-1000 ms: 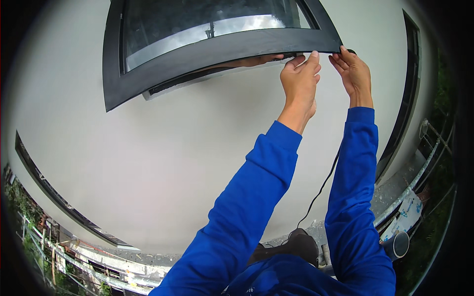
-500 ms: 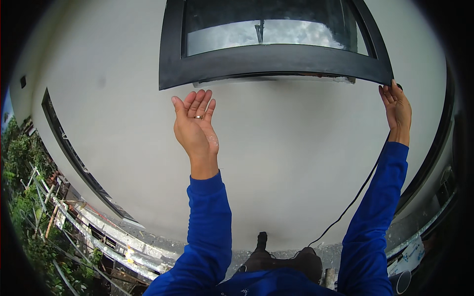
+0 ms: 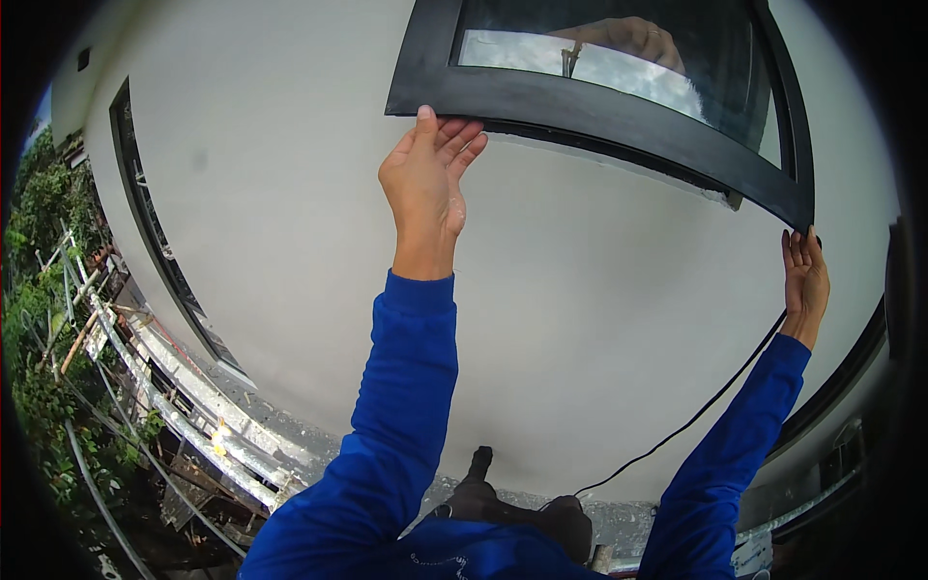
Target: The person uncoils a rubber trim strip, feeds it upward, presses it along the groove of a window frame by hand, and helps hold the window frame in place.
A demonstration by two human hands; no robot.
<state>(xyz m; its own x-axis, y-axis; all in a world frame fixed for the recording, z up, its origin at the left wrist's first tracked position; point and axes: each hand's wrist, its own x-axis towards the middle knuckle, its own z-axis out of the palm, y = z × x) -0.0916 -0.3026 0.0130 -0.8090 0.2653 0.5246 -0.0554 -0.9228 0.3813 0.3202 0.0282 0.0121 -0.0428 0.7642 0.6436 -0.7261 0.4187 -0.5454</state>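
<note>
A dark grey window sash [image 3: 599, 116] with a glass pane [image 3: 619, 58] stands out from the pale wall, its lower rail tilted down to the right. My left hand [image 3: 423, 179] pinches the bottom edge near the left corner, thumb on the front face and fingers bent beneath. At the lower right corner, my right hand [image 3: 805, 280] has its fingertips closed on the edge. A small dark piece shows beside those fingertips, too small to name. Sky and a hand are reflected in the glass. The upper part of the sash lies outside the picture.
Behind the sash, a rough-edged opening breaks the pale wall [image 3: 290, 242]. A black cable [image 3: 667, 440] hangs near my right arm and runs down to the floor. Another dark-framed window [image 3: 159, 232] is at left, above scaffold poles [image 3: 184, 425] and greenery [image 3: 39, 300].
My left hand has risen from below the sash and taken hold of its bottom edge near the left corner. My right hand stays on the right corner. The view has tilted and shifted.
</note>
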